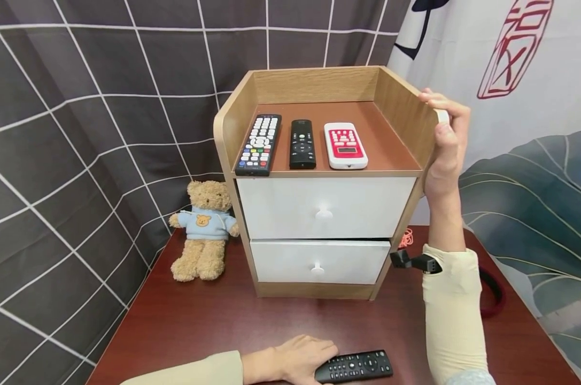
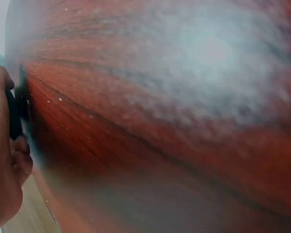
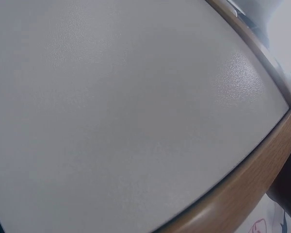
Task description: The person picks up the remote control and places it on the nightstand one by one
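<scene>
On the table's front part lies a black remote control (image 1: 355, 367); my left hand (image 1: 302, 359) grips its left end. The left wrist view shows that hand (image 2: 5, 160) at the edge with the dark remote (image 2: 14, 114) between thumb and fingers. My right hand (image 1: 446, 144) holds the upper right side panel of a small wooden cabinet (image 1: 314, 291), fingers over its edge. In the right wrist view a white drawer front (image 3: 136, 107) and the wooden frame (image 3: 223, 199) fill the picture; the right hand's fingers cannot be made out there.
On the cabinet top lie a black remote with white keys (image 1: 260, 144), a slim black remote (image 1: 302, 144) and a white-and-red remote (image 1: 345, 146). A teddy bear (image 1: 206, 230) sits left of the cabinet. Pink cord (image 1: 406, 238) and a dark red ring (image 1: 492, 293) are at right.
</scene>
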Demonstrator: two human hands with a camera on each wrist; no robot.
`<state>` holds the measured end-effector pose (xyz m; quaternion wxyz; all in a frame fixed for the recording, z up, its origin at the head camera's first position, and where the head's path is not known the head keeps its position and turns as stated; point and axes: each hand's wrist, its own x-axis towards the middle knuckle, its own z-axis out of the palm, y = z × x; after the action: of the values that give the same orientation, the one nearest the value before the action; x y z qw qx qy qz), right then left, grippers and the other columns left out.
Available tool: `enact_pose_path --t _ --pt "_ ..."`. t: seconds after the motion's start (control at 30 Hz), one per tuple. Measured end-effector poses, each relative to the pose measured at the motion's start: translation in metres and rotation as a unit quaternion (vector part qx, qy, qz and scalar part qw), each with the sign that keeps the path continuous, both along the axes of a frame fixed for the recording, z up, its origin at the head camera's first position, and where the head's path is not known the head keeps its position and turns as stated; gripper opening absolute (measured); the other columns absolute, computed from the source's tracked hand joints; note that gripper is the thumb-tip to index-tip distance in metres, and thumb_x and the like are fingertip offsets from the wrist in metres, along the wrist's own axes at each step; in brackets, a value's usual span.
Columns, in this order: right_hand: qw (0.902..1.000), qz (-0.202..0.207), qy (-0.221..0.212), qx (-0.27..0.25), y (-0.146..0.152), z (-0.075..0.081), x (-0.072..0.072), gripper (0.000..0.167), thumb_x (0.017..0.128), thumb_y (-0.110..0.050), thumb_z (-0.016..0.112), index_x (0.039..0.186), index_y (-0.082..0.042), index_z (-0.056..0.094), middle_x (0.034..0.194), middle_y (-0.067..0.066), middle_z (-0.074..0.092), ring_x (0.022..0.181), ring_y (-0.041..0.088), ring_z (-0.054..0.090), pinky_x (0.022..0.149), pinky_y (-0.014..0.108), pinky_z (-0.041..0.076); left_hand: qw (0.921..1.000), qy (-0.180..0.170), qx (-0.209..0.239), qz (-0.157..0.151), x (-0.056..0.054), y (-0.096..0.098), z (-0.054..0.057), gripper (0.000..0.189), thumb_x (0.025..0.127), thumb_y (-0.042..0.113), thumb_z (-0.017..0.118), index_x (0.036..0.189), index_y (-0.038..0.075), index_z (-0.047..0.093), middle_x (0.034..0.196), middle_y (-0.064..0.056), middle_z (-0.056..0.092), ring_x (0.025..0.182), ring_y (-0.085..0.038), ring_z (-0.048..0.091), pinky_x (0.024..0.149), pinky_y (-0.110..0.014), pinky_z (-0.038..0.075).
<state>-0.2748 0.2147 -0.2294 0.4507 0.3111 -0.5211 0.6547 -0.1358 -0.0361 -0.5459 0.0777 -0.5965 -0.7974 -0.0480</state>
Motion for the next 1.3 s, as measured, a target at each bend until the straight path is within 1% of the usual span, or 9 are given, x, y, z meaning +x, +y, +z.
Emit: enact_pose_path --t 0.17,0.27,0.37,0.47,0.6,0.7,0.87,1.0,1.3 --pt "1.0 0.003 0.004 0.0 -0.001 0.0 0.0 0.033 0.085 -0.023 0.045 0.11 -0.007 0.059 0.124 0.013 0.061 0.133 0.034 0.043 0.113 0.033 0.028 0.9997 0.003 -0.006 0.024 0.003 0.003 0.004 0.043 0.083 0.058 0.068 0.1 0.022 0.054 0.086 0.016 0.057 0.062 0.007 0.045 0.047 -0.009 0.031" --pt "1.0 0.005 0.004 -0.001 -0.001 0.0 0.0 0.033 0.085 -0.023 0.045 0.11 -0.007 0.059 0.124 0.013 0.061 0.132 0.034 0.043 0.112 0.033 0.028 0.9989 0.007 -0.009 0.045 0.004 0.005 0.006 0.045 0.082 0.061 0.068 0.1 0.022 0.052 0.077 0.018 0.056 0.053 0.006 0.04 0.043 -0.011 0.027" --pt "1.0 0.003 0.003 -0.001 -0.002 -0.001 0.001 0.032 0.086 -0.023 0.045 0.11 -0.007 0.059 0.125 0.013 0.061 0.132 0.033 0.043 0.112 0.034 0.028 0.9975 0.025 -0.014 0.064 0.005 0.006 0.006 0.049 0.079 0.064 0.067 0.099 0.023 0.049 0.065 0.02 0.05 0.044 0.003 0.032 0.04 -0.014 0.022" --pt "1.0 0.005 0.003 -0.002 -0.002 -0.002 0.001 0.032 0.086 -0.023 0.046 0.111 -0.007 0.059 0.125 0.013 0.06 0.132 0.033 0.043 0.112 0.034 0.028 0.9967 0.035 -0.013 0.072 0.005 0.005 0.006 0.051 0.078 0.065 0.068 0.097 0.023 0.048 0.059 0.02 0.046 0.04 0.002 0.029 0.039 -0.016 0.019" --pt "1.0 0.007 0.002 0.0 -0.002 -0.003 0.001 0.032 0.086 -0.023 0.046 0.111 -0.007 0.059 0.126 0.013 0.06 0.133 0.033 0.042 0.112 0.034 0.027 0.9963 0.029 0.016 0.079 0.004 0.002 0.008 0.051 0.076 0.063 0.07 0.098 0.022 0.048 0.06 0.02 0.047 0.041 0.002 0.03 0.04 -0.015 0.018" --pt "1.0 0.007 -0.001 0.001 -0.003 -0.003 0.0 0.033 0.086 -0.023 0.046 0.111 -0.008 0.059 0.127 0.013 0.06 0.132 0.032 0.042 0.112 0.035 0.027 0.9947 0.029 0.043 0.089 0.001 -0.002 0.014 0.052 0.072 0.06 0.073 0.097 0.022 0.048 0.06 0.02 0.046 0.043 0.004 0.03 0.041 -0.014 0.018" --pt "1.0 0.008 -0.001 0.0 -0.004 -0.003 -0.002 0.032 0.086 -0.023 0.045 0.111 -0.008 0.059 0.126 0.013 0.06 0.132 0.032 0.042 0.112 0.035 0.027 0.9926 0.043 0.072 0.088 -0.002 -0.011 0.031 0.055 0.069 0.058 0.074 0.101 0.021 0.05 0.063 0.021 0.051 0.045 0.005 0.033 0.042 -0.013 0.018" --pt "0.9999 0.013 -0.001 0.0 -0.004 -0.003 -0.002 0.032 0.086 -0.023 0.046 0.111 -0.008 0.059 0.127 0.013 0.059 0.133 0.032 0.041 0.113 0.035 0.027 0.9892 0.055 0.1 0.092 -0.004 -0.02 0.05 0.057 0.068 0.057 0.076 0.106 0.02 0.054 0.067 0.021 0.056 0.047 0.007 0.037 0.042 -0.011 0.023" --pt "0.9999 0.013 0.0 -0.011 -0.002 -0.002 -0.002 0.032 0.085 -0.021 0.045 0.11 -0.007 0.059 0.124 0.013 0.061 0.134 0.033 0.042 0.114 0.034 0.027 0.9786 0.062 0.155 0.12 -0.009 -0.044 0.098 0.058 0.068 0.052 0.077 0.107 0.016 0.055 0.068 0.019 0.057 0.051 0.008 0.04 0.044 -0.01 0.029"
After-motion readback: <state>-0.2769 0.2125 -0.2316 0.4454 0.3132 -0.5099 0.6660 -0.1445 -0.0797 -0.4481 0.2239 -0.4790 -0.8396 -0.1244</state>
